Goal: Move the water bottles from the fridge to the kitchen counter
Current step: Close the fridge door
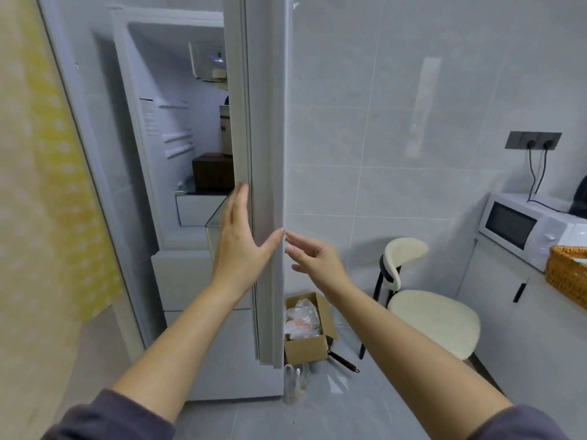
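A white fridge [178, 281] stands ahead with its upper door [268, 154] swung partly open, edge-on to me. My left hand [241, 239] lies flat with straight fingers against the door's inner edge, thumb across the edge. My right hand [313, 257] hovers just right of the door edge, fingers loosely spread, holding nothing. Inside the fridge [178, 122] I see a dark brown box [212, 171], a tall carton [226, 128] and a clear drawer [197, 209]. No water bottle shows; the door hides much of the interior.
A cardboard box [306, 328] of bagged items sits on the floor by the fridge foot, with a pan handle [344, 363] and a clear jar [293, 384]. A cream chair [428, 312] stands right. A counter [556, 300] holds a microwave [527, 228] and wicker basket [568, 274].
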A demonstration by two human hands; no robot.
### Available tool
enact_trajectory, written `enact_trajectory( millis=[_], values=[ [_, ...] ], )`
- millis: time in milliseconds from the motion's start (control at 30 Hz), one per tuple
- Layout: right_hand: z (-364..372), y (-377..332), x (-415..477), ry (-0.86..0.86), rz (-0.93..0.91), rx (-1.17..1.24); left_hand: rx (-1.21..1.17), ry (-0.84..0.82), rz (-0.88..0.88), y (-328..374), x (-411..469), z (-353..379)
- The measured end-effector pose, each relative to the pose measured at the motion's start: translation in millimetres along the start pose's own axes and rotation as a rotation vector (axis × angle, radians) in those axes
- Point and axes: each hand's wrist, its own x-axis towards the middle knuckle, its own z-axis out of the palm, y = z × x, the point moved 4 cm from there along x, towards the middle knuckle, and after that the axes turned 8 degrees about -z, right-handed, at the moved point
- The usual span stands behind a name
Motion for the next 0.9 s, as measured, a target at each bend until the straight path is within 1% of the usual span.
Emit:
enact_trajectory(
  millis=[133, 267, 400, 533, 667, 733, 800, 833, 900],
  values=[
    [34.4, 1.7, 4.1, 0.056, -0.003, -0.008, -0.019, -0.037, 0.007, -26.6, 8.8, -21.3],
    [68.0, 4.9, 9.3, 0.067, 0.004, -0.008, -0.050, -0.059, -0.003, -51.1, 17.4, -42.1],
    [93.4, 6.8, 18.9, 0.049, 0.000, -0.028, -0.074, -0.069, -0.022, -69.7, 23.8, -59.7],
    [105.0, 8.7, 35.2, -0.012, -0.010, -0.140, -0.053, -0.047, -0.042, -82.2, 28.8, -70.4],
    [108.1, 6.3, 59.5, -0.047, -0.012, -0.269, -0.010, 0.042, -0.079, -84.4, 36.1, -78.0],
    [110.8, 0.6, 75.6, -0.093, -0.037, -0.336, 0.036, 0.147, -0.073, -81.1, 40.4, -85.5],
    [112.5, -7.2, 93.4, -0.135, -0.095, -0.416, 0.132, 0.273, -0.034, -77.5, 46.6, -93.5],
    [113.3, -11.0, 101.9, -0.153, -0.124, -0.455, 0.157, 0.298, -0.026, -76.9, 50.9, -96.3],
    [114.9, -17.3, 116.5, -0.184, -0.159, -0.517, 0.135, 0.290, -0.056, -78.4, 58.7, -99.1]
  ],
)
